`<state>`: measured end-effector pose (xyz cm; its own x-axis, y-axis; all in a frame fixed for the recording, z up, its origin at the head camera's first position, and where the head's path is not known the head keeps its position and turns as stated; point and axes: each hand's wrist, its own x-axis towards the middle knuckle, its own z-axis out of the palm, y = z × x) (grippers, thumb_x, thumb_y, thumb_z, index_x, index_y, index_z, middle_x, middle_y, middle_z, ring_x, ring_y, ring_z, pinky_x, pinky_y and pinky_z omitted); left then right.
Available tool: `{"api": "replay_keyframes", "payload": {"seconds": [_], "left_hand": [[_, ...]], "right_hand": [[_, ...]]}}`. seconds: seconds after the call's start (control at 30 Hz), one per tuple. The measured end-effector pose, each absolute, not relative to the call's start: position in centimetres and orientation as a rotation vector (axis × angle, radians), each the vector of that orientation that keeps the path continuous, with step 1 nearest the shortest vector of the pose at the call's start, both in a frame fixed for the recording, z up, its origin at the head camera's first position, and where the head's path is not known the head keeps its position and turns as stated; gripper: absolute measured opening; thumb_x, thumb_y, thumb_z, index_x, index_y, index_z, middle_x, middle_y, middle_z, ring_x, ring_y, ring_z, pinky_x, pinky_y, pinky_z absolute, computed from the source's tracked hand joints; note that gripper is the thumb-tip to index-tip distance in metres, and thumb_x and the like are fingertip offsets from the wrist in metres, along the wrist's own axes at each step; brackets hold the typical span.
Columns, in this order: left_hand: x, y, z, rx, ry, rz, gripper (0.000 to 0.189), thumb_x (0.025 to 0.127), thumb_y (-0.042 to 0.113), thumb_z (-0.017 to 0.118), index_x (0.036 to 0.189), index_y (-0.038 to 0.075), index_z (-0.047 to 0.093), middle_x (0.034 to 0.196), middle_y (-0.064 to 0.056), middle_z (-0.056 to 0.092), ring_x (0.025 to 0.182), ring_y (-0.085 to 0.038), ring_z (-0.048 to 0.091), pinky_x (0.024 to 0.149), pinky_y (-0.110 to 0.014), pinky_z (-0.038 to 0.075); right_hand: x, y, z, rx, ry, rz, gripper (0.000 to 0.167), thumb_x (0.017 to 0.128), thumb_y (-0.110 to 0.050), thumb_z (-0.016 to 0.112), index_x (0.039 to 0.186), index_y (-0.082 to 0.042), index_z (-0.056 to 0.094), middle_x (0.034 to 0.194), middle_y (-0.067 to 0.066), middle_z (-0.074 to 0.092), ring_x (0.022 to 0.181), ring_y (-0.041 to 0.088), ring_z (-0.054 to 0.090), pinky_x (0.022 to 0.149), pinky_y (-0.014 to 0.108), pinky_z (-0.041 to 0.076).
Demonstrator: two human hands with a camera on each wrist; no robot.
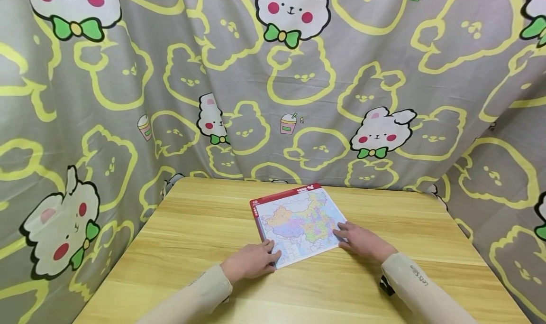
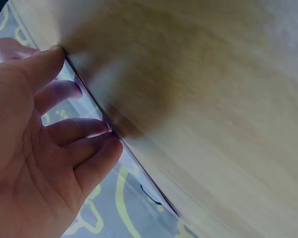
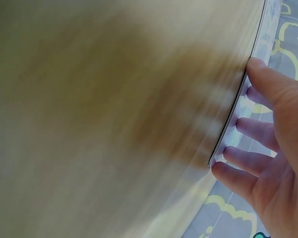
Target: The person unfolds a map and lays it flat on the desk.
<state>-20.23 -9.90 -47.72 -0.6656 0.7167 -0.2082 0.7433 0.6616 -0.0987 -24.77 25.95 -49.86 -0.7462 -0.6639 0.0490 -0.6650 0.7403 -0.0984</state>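
A thin rectangular map board (image 1: 296,219) lies flat on the wooden table, printed in pastel colours with a red band along its far side. At its near left corner, the left hand (image 1: 249,260) rests with fingertips on the board. The right hand (image 1: 364,241) touches the near right corner, its fingers spread. In the left wrist view, the left thumb and fingertips of the left hand (image 2: 44,144) meet the board's thin edge. The right wrist view has the right hand (image 3: 283,153) with its thumb and relaxed fingers along the dark board edge.
The wooden table (image 1: 196,219) extends around the board on all sides. A grey curtain (image 1: 239,77) with yellow outlines and white cartoon animals hangs behind the table and along both sides. Light long sleeves cover both arms, and a black strap shows below the right cuff.
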Motion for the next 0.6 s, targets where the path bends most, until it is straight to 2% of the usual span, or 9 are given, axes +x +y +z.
{"api": "replay_keyframes", "payload": {"seconds": [0.4,0.6], "left_hand": [[-19.87,-9.51,-47.91,1.248,2.71,-0.252,0.046,0.096,0.042,0.051,0.14,0.027,0.048,0.143,-0.009,0.043,0.13,-0.024,0.042,0.097,-0.036,0.044],[-20.16,-9.7,-47.79,1.313,2.718,-0.174,0.044,0.095,0.039,0.055,0.137,0.026,0.053,0.139,-0.009,0.048,0.127,-0.022,0.047,0.094,-0.035,0.046]], "right_hand": [[-24.84,26.27,-49.57,1.125,-2.924,0.167,0.04,0.094,-0.021,0.059,0.127,0.001,0.058,0.13,0.028,0.05,0.119,0.048,0.046,0.095,0.054,0.04],[-24.77,26.3,-49.41,1.11,-2.935,0.138,0.04,0.094,-0.021,0.06,0.127,0.0,0.058,0.131,0.027,0.05,0.119,0.047,0.047,0.095,0.054,0.041]]}}
